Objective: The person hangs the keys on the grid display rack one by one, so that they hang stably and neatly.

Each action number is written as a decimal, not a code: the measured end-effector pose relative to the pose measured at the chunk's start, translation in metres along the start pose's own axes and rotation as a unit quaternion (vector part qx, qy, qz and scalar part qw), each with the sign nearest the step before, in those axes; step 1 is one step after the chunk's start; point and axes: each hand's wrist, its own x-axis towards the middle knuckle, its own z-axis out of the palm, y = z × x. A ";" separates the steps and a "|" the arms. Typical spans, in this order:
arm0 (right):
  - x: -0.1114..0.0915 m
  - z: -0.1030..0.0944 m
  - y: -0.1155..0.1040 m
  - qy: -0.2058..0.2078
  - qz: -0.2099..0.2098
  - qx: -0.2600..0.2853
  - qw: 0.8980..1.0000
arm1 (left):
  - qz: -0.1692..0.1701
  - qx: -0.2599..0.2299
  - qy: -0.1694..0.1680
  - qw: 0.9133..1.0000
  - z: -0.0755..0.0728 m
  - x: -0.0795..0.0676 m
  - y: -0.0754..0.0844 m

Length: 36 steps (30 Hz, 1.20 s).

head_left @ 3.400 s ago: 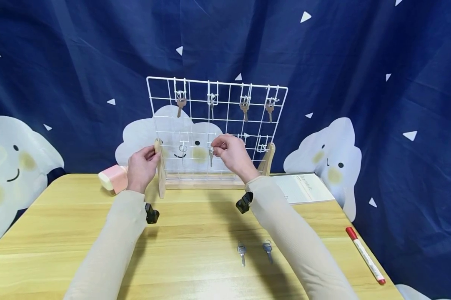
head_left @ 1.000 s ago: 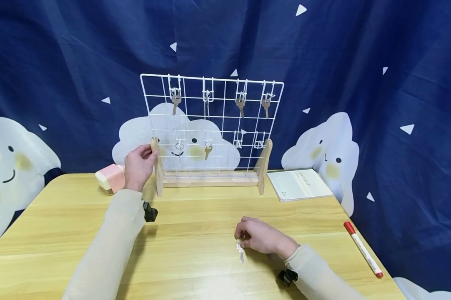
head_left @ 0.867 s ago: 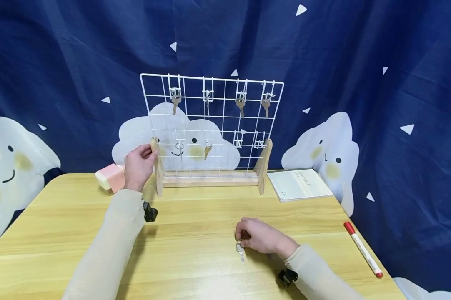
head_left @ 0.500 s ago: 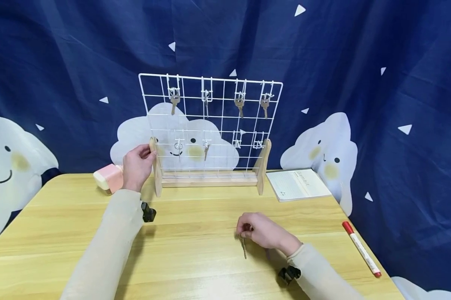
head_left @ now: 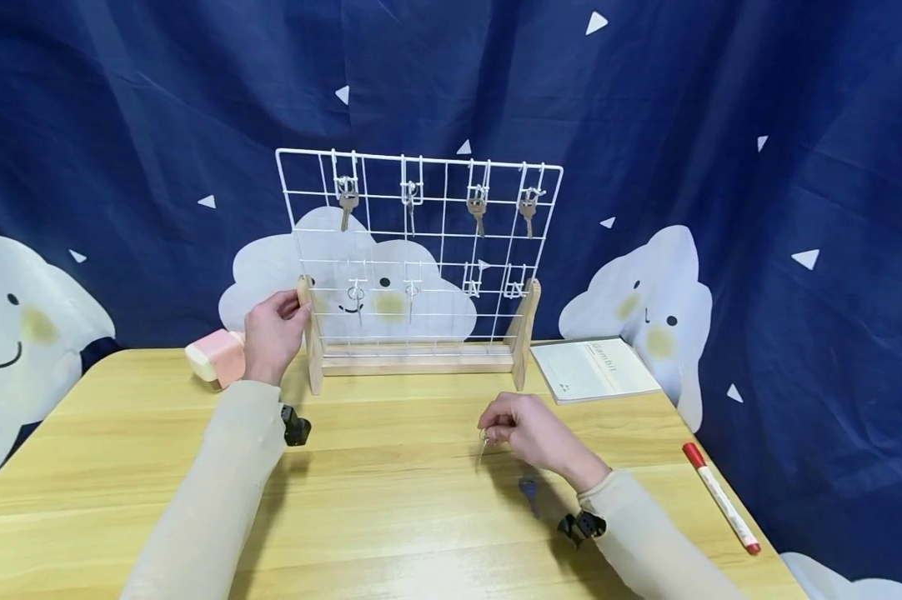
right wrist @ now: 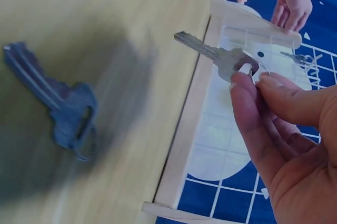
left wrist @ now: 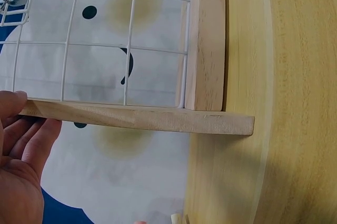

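A white wire grid rack (head_left: 443, 236) stands on a wooden base at the back of the table. My left hand (head_left: 274, 333) pinches the top of its left wooden side post (left wrist: 142, 117) between thumb and fingers. Above the table, my right hand (head_left: 529, 429) pinches a silver key (right wrist: 216, 58) by its ring, blade hanging down. Another key (head_left: 529, 495) lies on the table below that hand. Keys hang from all the upper hooks, among them one key (head_left: 348, 208) at the left. Two lower left hooks carry keys too; the two lower right hooks (head_left: 472, 287) hold none.
A pink and cream block-shaped object (head_left: 218, 357) sits left of the rack. To the right lie a notebook (head_left: 595, 369) and, near the table edge, a red-capped marker (head_left: 721, 498). A dark blue curtain (head_left: 451, 75) with cloud faces hangs close behind.
My right hand left the rack's lower row, where a key now hangs, then picked up one of two keys on the table and lifted it toward the rack. My left hand stays on the post.
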 end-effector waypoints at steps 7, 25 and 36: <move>0.013 -0.014 -0.008 0.023 0.008 -0.004 1.000 | -0.004 0.005 -0.003 1.000 -0.005 -0.002 0.002; 0.049 -0.053 -0.028 0.137 0.035 0.004 0.990 | -0.005 -0.002 -0.007 1.000 -0.002 0.002 -0.001; 0.077 -0.068 -0.030 0.173 0.061 -0.007 0.983 | -0.001 0.010 0.005 1.000 0.000 0.001 0.000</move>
